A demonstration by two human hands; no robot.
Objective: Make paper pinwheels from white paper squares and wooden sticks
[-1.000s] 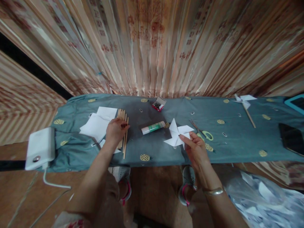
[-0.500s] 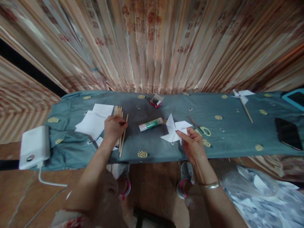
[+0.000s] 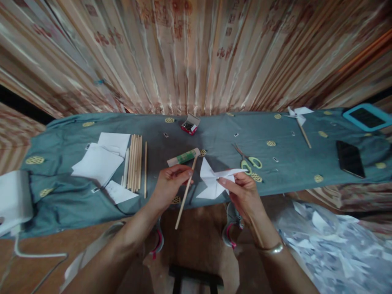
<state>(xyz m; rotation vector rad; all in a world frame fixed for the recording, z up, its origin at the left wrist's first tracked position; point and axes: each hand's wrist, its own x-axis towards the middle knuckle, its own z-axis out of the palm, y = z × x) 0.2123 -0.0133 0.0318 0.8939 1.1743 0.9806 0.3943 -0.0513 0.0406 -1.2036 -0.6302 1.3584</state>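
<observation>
My left hand (image 3: 174,181) pinches a thin wooden stick (image 3: 185,196), which slants over the table's front edge. Close to its right, a white paper pinwheel (image 3: 211,184) is gripped by my right hand (image 3: 243,190), with the thumb by the small pin at its centre. Behind my left hand lies a glue stick (image 3: 183,157). A row of wooden sticks (image 3: 134,163) rests further left, with a single stick (image 3: 145,169) apart from the rest. Scissors (image 3: 246,159) with yellow-green handles lie behind my right hand.
White paper sheets (image 3: 101,161) and a white power bank (image 3: 15,200) with a cable lie left. A small box of pins (image 3: 190,124) sits at the back. Rightward are a finished pinwheel (image 3: 300,118), a phone (image 3: 350,158) and a blue-framed tablet (image 3: 367,117). A bag of paper scraps (image 3: 333,241) stands below.
My left hand has picked up a wooden stick from beside the row and brought it right, near the pinwheel. My right hand still holds the pinwheel. The view has shifted slightly.
</observation>
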